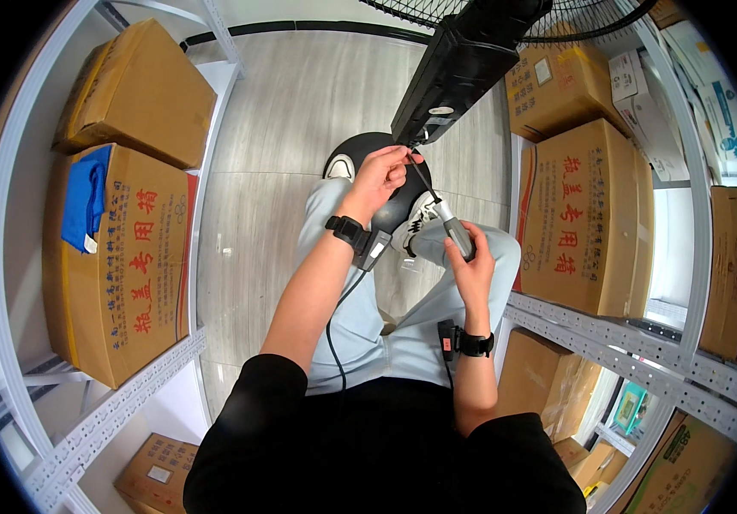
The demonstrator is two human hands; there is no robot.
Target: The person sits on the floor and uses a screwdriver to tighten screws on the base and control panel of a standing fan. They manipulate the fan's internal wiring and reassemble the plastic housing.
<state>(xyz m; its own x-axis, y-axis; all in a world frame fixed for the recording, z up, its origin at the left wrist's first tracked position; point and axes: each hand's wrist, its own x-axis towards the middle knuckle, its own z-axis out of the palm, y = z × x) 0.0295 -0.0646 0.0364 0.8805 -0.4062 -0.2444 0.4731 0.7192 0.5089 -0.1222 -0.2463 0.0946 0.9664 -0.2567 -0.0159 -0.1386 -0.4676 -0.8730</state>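
Note:
A black standing fan rises in front of me, its dark housing (450,86) tilted at the upper middle. At the lower end of that housing, my left hand (375,182) is closed in a pinch. What its fingertips hold is too small to make out. My right hand (473,270) grips a screwdriver (456,233) with a grey handle, a silver collar and a long dark shaft. The shaft slants up and leftward, its tip ending at the left fingertips by the housing. Below the hands lies the fan's round black base (396,206), between my shoes.
Metal shelving stands on both sides. Large cardboard boxes fill the left shelf (116,265) and the right one (583,218). A blue cloth (87,195) lies on a left box. The fan's wire grille (411,12) overhangs the top. Cables hang from devices strapped to my wrists.

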